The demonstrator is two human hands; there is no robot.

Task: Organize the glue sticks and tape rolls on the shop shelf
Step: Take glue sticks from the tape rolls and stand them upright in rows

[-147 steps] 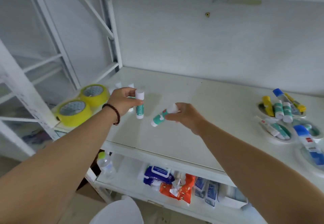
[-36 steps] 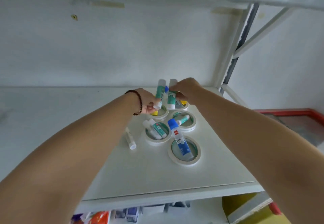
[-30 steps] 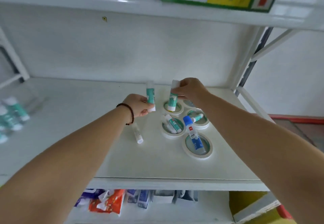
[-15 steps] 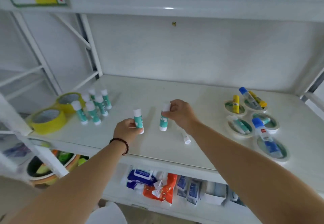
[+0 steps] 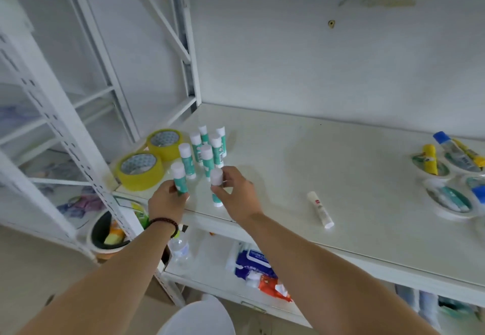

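Each hand holds a green-and-white glue stick upright over the left front of the white shelf (image 5: pixel 328 166). My left hand (image 5: pixel 166 200) grips one glue stick (image 5: pixel 179 180); my right hand (image 5: pixel 236 195) grips another glue stick (image 5: pixel 216 187), its base near the shelf. Just behind them stands a cluster of several upright glue sticks (image 5: pixel 207 148). Two yellow tape rolls (image 5: pixel 140 170) lie flat to the left of the cluster. A white glue stick (image 5: pixel 320 209) lies alone on the shelf to the right.
White tape rolls (image 5: pixel 446 203) with coloured glue sticks lying in them sit at the shelf's right end. A perforated white upright (image 5: pixel 65 135) stands at the left front corner. The lower shelf holds wipe packets (image 5: pixel 256 263) and a bottle (image 5: pixel 179 249).
Both hands carried the two glue sticks left, from the tape rolls at the right end to the standing cluster. My view swung left with them.
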